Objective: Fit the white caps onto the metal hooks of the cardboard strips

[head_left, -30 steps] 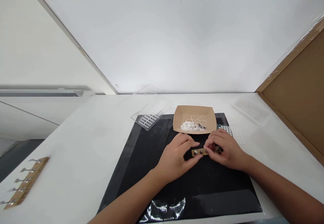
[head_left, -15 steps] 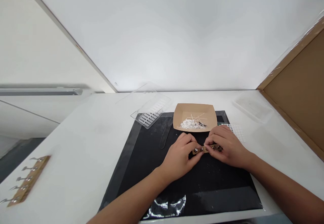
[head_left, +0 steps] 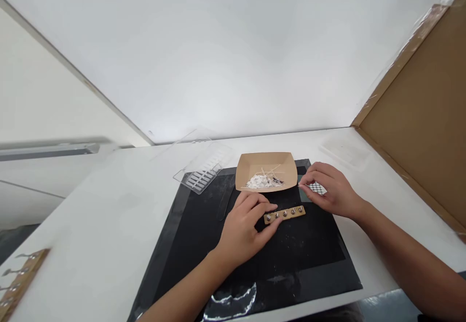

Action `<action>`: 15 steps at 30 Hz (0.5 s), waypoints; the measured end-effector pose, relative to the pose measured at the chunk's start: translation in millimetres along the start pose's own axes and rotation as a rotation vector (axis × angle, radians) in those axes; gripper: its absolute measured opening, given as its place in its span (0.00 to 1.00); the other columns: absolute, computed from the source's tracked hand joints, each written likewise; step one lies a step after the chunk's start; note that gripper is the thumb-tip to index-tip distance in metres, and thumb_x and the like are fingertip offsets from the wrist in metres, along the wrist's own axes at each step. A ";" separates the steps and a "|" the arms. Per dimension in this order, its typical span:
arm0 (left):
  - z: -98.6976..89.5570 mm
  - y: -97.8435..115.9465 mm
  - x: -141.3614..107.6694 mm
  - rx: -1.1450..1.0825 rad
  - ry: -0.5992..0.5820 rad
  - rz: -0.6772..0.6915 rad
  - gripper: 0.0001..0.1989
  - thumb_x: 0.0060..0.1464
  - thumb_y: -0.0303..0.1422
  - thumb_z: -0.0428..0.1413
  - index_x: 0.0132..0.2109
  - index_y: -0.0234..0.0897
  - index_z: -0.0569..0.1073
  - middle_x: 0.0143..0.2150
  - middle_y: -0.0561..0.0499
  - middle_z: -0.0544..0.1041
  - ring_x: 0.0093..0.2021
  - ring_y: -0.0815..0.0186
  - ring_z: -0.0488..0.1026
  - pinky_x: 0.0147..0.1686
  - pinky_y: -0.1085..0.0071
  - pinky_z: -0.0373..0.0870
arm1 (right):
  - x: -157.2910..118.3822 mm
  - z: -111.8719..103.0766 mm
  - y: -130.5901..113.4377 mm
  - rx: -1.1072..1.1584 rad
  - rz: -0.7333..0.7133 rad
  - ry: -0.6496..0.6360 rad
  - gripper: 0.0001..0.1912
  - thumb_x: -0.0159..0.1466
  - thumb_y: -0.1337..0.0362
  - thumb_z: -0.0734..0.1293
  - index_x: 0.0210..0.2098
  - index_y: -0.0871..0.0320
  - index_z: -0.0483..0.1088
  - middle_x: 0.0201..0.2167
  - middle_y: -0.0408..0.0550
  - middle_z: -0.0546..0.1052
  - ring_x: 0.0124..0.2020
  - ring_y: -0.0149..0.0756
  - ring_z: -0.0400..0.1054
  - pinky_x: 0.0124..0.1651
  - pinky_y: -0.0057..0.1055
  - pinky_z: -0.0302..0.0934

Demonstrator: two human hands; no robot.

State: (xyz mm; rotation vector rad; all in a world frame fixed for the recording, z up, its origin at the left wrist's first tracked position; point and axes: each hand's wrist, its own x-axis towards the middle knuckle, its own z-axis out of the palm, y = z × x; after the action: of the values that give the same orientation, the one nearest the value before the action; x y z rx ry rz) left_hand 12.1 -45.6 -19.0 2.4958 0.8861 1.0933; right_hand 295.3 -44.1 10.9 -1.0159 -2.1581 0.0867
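A short wooden strip [head_left: 289, 213] with a row of small metal studs lies on the black mat [head_left: 204, 225]. My left hand [head_left: 244, 227] has its thumb and forefinger on either side of the strip's left end. To the right, my right hand [head_left: 331, 189] is raised off the strip, thumb and fingertips pinched together beside the brown paper tray [head_left: 267, 161]. Whatever is in that pinch is too small to make out. Under the right hand, a sheet of small white pieces [head_left: 317, 189] shows in part.
White shreds and thin sticks [head_left: 265, 180] lie in the paper tray. A clear plastic case [head_left: 200, 172] stands open at the back left, near a dark thin strip [head_left: 226, 198]. A clear lid [head_left: 344, 152] lies back right. Another wooden bar with metal pieces [head_left: 22, 278] is far left.
My right hand has left the wooden strip and moved up and right towards the tray's edge. The left hand stays at the strip. The view has shifted a little to the right.
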 end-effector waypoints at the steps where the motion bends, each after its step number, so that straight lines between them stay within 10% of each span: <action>1: -1.4 4.7 2.3 0.025 -0.010 0.009 0.07 0.64 0.32 0.64 0.49 0.39 0.80 0.42 0.46 0.79 0.46 0.57 0.74 0.47 0.59 0.76 | 1.0 -1.8 -0.9 0.015 -0.008 -0.002 0.03 0.72 0.68 0.68 0.43 0.53 0.72 0.35 0.46 0.77 0.37 0.39 0.70 0.38 0.36 0.63; 15: 12.9 9.6 24.1 0.101 -0.277 0.042 0.09 0.65 0.34 0.63 0.51 0.39 0.78 0.48 0.43 0.80 0.51 0.51 0.74 0.53 0.52 0.74 | -22.3 24.0 -5.4 0.073 -0.048 -0.100 0.04 0.74 0.66 0.66 0.41 0.55 0.71 0.33 0.45 0.75 0.34 0.37 0.67 0.40 0.36 0.59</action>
State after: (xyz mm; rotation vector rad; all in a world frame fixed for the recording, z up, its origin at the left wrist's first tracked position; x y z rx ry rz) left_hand 38.4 -37.9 -9.5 2.6737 0.8290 0.7043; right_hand 285.6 -57.5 -17.8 -0.9357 -2.2519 0.1956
